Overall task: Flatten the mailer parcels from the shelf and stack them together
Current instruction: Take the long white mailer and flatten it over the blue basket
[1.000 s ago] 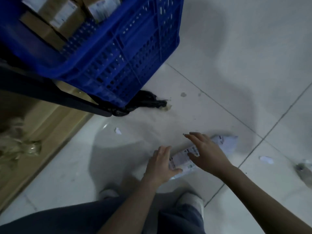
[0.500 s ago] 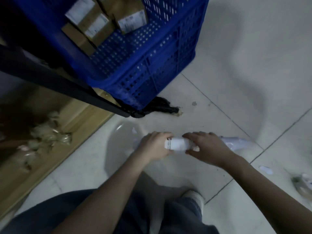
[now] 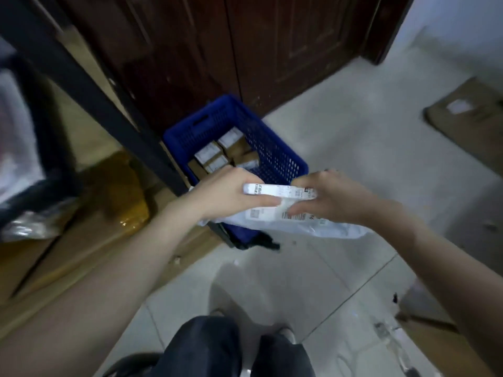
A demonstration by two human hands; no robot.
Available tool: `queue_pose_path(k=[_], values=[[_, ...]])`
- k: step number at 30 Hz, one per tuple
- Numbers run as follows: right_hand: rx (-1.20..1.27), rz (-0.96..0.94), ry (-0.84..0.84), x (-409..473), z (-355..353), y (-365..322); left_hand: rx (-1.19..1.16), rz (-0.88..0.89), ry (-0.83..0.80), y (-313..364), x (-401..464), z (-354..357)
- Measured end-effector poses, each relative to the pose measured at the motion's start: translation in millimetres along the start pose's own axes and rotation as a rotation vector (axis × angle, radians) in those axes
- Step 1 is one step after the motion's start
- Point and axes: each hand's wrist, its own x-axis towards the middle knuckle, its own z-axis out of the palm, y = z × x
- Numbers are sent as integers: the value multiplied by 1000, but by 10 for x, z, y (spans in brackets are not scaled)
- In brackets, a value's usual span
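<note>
Off the tiled floor (image 3: 340,164) now, mailer parcels (image 3: 280,210) in both hands' grip.

— Where was the mailer parcel (image 3: 283,210)?

— Between the left hand (image 3: 226,193) and the right hand (image 3: 330,197), above the floor (image 3: 353,148), in front of the crate (image 3: 275,151).

— And the crate?

— On the floor before the door (image 3: 245,44), just right of the shelf post (image 3: 89,85), with small boxes (image 3: 217,156) inside it.

— Anything else?

— Flat cardboard (image 3: 471,123) lay far right; the person's legs (image 3: 231,349) were nearest.
</note>
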Motion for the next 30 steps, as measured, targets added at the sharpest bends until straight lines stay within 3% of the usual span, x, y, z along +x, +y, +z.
queue_pose_path(k=[6, 12, 18, 26, 30], values=[[-76, -76, 91, -570, -1466, -1351, 8, 93, 57, 1048, -817, -1562], [-41, -234, 117, -831, -2205, -2532, 123, 165, 178, 1520, -1697, -2780], [15, -427, 38, -669, -2265, -3506, 201, 86, 411, 1351, -2607, -3486], [62, -595, 26, -261, -2121, -4393, 391, -55, 699, 879, -3416, -3851], [155, -648, -21, -52, -1974, -4641, 398, 88, 877, 715, -3715, -3821]])
